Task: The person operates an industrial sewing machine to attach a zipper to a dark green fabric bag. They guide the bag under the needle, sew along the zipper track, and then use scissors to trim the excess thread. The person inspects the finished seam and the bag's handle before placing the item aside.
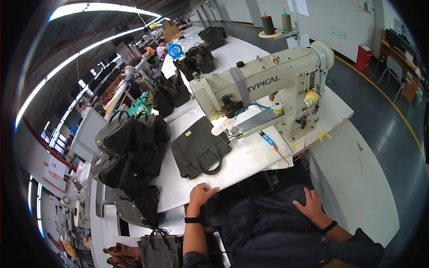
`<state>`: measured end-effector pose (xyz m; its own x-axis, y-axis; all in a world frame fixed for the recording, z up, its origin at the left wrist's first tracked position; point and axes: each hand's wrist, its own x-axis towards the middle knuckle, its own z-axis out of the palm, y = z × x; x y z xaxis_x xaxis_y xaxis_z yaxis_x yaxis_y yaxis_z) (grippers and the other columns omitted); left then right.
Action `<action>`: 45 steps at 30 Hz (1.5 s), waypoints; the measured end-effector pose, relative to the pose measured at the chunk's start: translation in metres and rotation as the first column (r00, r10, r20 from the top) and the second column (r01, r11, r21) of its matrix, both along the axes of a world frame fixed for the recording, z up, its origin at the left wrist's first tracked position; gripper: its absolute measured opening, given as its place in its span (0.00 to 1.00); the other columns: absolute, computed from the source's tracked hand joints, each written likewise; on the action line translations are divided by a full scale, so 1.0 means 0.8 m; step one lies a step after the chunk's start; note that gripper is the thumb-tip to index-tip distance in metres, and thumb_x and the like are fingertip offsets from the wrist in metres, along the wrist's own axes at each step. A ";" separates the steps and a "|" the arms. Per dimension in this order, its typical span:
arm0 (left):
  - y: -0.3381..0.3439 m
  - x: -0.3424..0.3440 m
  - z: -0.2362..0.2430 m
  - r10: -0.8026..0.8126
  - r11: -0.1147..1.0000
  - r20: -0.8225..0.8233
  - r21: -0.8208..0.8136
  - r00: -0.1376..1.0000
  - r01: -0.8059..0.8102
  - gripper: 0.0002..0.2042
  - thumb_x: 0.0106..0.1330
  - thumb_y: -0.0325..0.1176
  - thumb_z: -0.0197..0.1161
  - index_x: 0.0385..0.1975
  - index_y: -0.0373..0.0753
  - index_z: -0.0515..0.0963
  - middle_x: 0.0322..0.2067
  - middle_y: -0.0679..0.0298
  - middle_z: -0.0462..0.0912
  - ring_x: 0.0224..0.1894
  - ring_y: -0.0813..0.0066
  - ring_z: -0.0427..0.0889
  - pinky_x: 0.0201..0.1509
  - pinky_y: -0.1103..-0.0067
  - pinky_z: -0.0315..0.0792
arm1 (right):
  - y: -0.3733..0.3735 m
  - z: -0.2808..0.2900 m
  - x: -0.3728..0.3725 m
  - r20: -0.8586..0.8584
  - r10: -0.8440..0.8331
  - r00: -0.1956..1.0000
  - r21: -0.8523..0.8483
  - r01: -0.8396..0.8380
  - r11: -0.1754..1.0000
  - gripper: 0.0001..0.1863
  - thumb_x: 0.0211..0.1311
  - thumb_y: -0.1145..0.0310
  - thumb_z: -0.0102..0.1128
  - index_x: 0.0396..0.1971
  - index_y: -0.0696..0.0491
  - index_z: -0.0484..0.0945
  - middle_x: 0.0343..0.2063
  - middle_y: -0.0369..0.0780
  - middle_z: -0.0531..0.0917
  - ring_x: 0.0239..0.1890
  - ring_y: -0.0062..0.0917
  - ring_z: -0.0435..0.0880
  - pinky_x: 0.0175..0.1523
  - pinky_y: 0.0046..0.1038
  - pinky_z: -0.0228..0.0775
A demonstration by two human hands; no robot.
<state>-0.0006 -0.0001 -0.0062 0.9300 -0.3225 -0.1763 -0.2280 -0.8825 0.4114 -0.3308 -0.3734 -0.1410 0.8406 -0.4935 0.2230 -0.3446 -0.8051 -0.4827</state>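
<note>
My left hand (202, 194) rests at the front edge of the white table, its fingers loosely bent, thumb stretched out, nothing held. On my dark-clothed thigh lies my right hand (309, 203), fingers spread and empty. A dark grey handbag (196, 145) lies flat on the table just beyond my left hand, its looped handle toward me. The bag's far right corner lies close to the needle area of a cream sewing machine (268, 80). Blue-handled thread snips (267, 139) lie right of the bag, beside an orange thread.
Dark bags (129, 138) are piled along the table's left side, with more bags (199, 58) farther back. Below left sit a grey bag (158, 250) and brown pieces (123, 255). Thread spools (268, 25) stand behind the machine. A red box (364, 59) stands on the floor far right.
</note>
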 end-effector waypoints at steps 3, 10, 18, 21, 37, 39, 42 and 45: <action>0.000 0.002 -0.005 0.000 0.999 -0.013 -0.052 1.000 0.000 0.28 0.53 0.62 0.76 0.20 0.39 0.81 0.19 0.61 0.81 0.24 0.65 0.80 0.33 0.69 0.74 | 0.011 0.014 0.005 0.070 0.055 0.996 0.105 -0.062 0.993 0.31 0.62 0.46 0.70 0.54 0.56 0.77 0.41 0.47 0.82 0.40 0.47 0.86 0.42 0.43 0.81; -0.001 -0.004 -0.029 -0.004 0.982 0.062 -0.188 0.998 0.015 0.24 0.59 0.47 0.77 0.18 0.33 0.75 0.14 0.63 0.72 0.20 0.78 0.66 0.25 0.72 0.64 | 0.037 0.036 0.015 0.014 0.221 0.975 0.114 -0.221 0.969 0.21 0.62 0.54 0.72 0.49 0.50 0.80 0.43 0.42 0.83 0.43 0.41 0.86 0.43 0.41 0.81; -0.017 -0.006 0.012 0.062 0.994 0.036 -0.090 0.997 -0.059 0.26 0.55 0.51 0.78 0.17 0.35 0.72 0.17 0.59 0.73 0.21 0.63 0.71 0.29 0.68 0.67 | 0.007 0.009 0.058 -0.165 -0.041 0.985 -0.029 0.037 0.999 0.45 0.56 0.39 0.72 0.62 0.58 0.71 0.59 0.50 0.74 0.60 0.51 0.75 0.60 0.48 0.73; -0.017 -0.004 0.014 0.080 0.992 0.023 -0.095 0.997 -0.078 0.26 0.54 0.49 0.79 0.17 0.34 0.71 0.18 0.59 0.74 0.22 0.61 0.71 0.29 0.66 0.66 | 0.014 0.012 0.073 -0.220 -0.105 0.970 -0.027 0.102 0.994 0.44 0.57 0.39 0.72 0.62 0.59 0.71 0.58 0.51 0.74 0.59 0.51 0.75 0.60 0.48 0.73; -0.008 0.005 0.012 0.077 0.965 0.023 -0.254 0.997 -0.068 0.21 0.56 0.41 0.78 0.19 0.38 0.71 0.22 0.61 0.73 0.28 0.56 0.74 0.32 0.62 0.68 | 0.060 0.035 0.118 -0.224 0.062 0.973 0.061 -0.050 0.997 0.16 0.60 0.62 0.75 0.27 0.56 0.77 0.27 0.45 0.81 0.29 0.44 0.82 0.31 0.40 0.72; -0.008 0.002 0.009 0.060 0.963 -0.006 -0.264 0.998 -0.059 0.21 0.56 0.41 0.78 0.18 0.38 0.71 0.22 0.61 0.73 0.28 0.56 0.74 0.32 0.62 0.68 | 0.068 0.046 0.124 -0.118 0.110 0.987 -0.015 -0.113 0.994 0.16 0.59 0.63 0.75 0.26 0.55 0.77 0.26 0.43 0.79 0.28 0.42 0.80 0.31 0.40 0.70; -0.003 0.015 0.009 0.022 0.976 0.050 -0.220 0.999 -0.010 0.20 0.58 0.39 0.77 0.19 0.37 0.71 0.21 0.59 0.72 0.27 0.57 0.74 0.31 0.63 0.67 | 0.081 0.046 0.143 0.001 0.192 0.981 -0.201 -0.188 0.961 0.16 0.57 0.61 0.77 0.24 0.54 0.77 0.24 0.42 0.77 0.26 0.41 0.77 0.32 0.40 0.68; -0.010 0.006 0.006 0.066 0.963 0.004 -0.262 0.998 -0.063 0.20 0.60 0.37 0.76 0.19 0.35 0.70 0.21 0.58 0.71 0.25 0.58 0.72 0.31 0.64 0.66 | 0.082 0.038 0.153 -0.054 0.144 0.988 -0.146 -0.151 0.978 0.21 0.56 0.60 0.77 0.17 0.52 0.73 0.19 0.41 0.73 0.23 0.39 0.76 0.29 0.40 0.67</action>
<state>0.0039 -0.0084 -0.0010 0.9520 -0.2951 -0.0818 -0.1808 -0.7573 0.6275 -0.2080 -0.3081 -0.1107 0.9121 -0.3275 0.2466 -0.2349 -0.9105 -0.3404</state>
